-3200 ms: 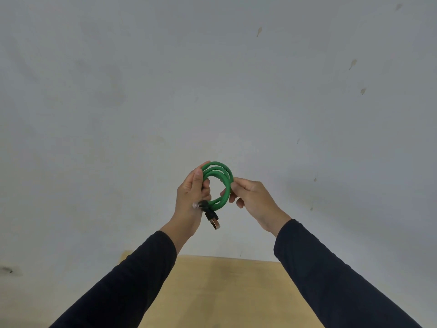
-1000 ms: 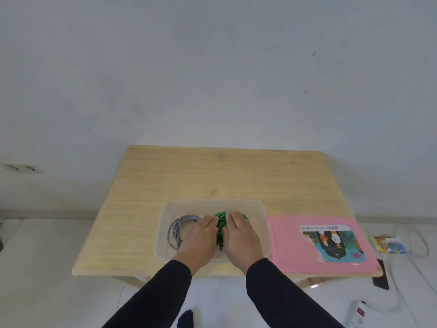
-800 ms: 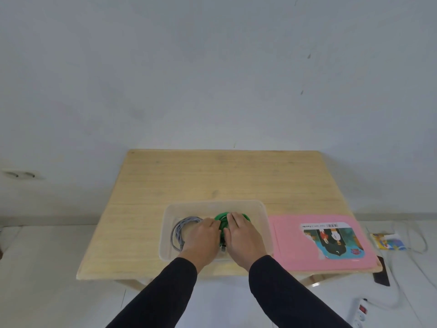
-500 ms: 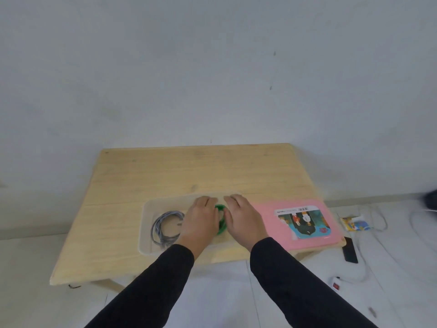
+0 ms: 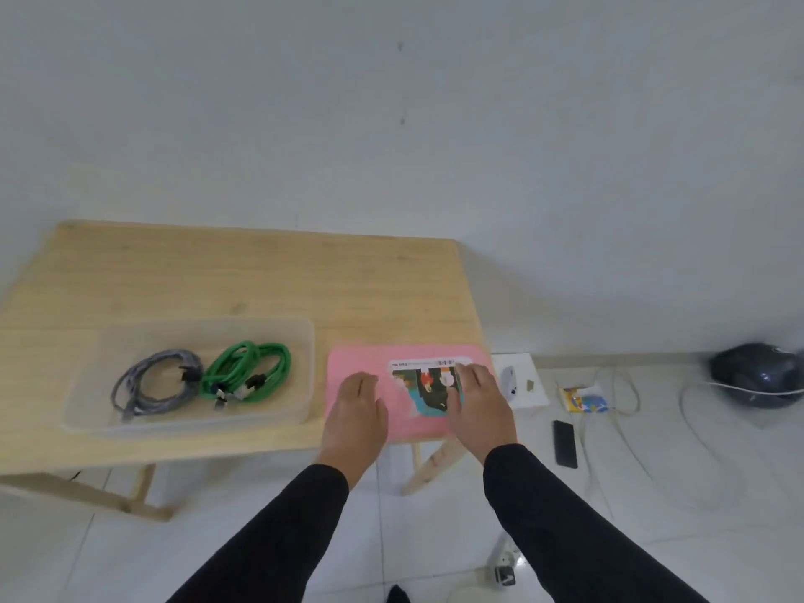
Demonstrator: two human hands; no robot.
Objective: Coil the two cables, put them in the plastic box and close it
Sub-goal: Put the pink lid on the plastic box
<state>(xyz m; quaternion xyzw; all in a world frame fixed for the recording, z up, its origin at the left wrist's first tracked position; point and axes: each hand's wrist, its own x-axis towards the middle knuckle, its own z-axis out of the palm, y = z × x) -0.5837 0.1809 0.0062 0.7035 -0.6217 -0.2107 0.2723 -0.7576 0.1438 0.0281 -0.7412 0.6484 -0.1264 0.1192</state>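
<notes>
wooden table [image 5: 243, 276] across the left. clear plastic box [image 5: 304, 341] open on it, grey cable [image 5: 152, 385] coiled at left inside, green cable [image 5: 248, 367] coiled touching its right. pink lid [image 5: 356, 363] flat just right of box. left hand [image 5: 356, 411] and right hand [image 5: 478, 402] over lid, fingers spread, gripping nothing.

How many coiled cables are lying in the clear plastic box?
2. The grey cable lies in the left half of the box; the green cable lies beside it on the right. None seems hidden.
</notes>
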